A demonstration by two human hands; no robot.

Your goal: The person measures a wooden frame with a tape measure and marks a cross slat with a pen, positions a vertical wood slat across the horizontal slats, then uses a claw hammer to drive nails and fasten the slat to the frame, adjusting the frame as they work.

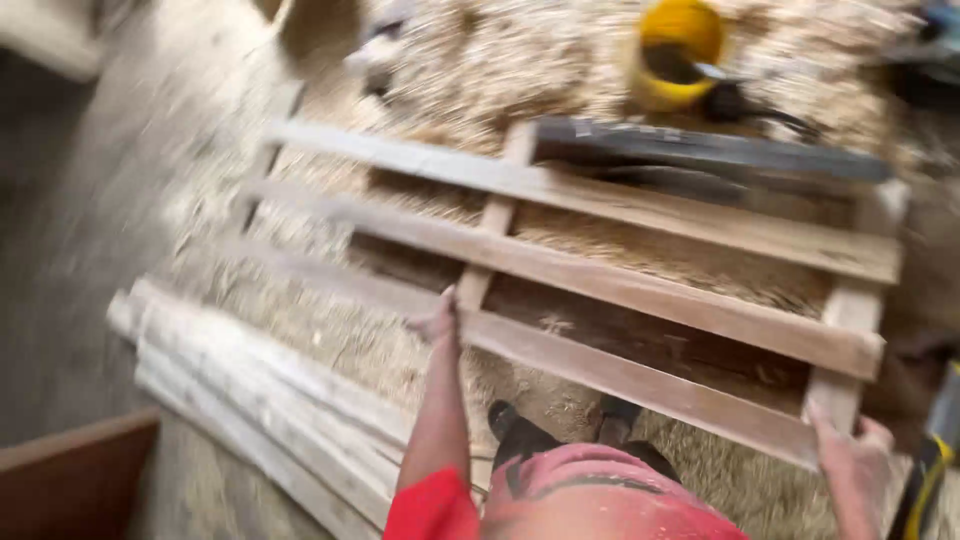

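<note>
Head view, looking steeply down and blurred by motion. Nearest the camera were red clothing [590, 500] and dark shoes [520, 435] on a floor thick with sawdust [330, 340]. Both hands gripped the near edge of a slatted wooden frame [640, 290], whose slats ran left to right, rising slightly to the left. The left hand [438, 320] met the nearest slat close to the middle upright; its fingers appeared pressed together, though blur hid whether they curled round the wood. The right hand [855, 450] held the frame's near right corner, fingers wrapped over the end post. The frame thus lay directly ahead of both hands, about equally near. Stacked pale planks [260, 400] lay left of the frame. Beyond its far edge rested a dark bar [710, 150], then a yellow bucket [675, 50]. No labels or signs were legible.
</note>
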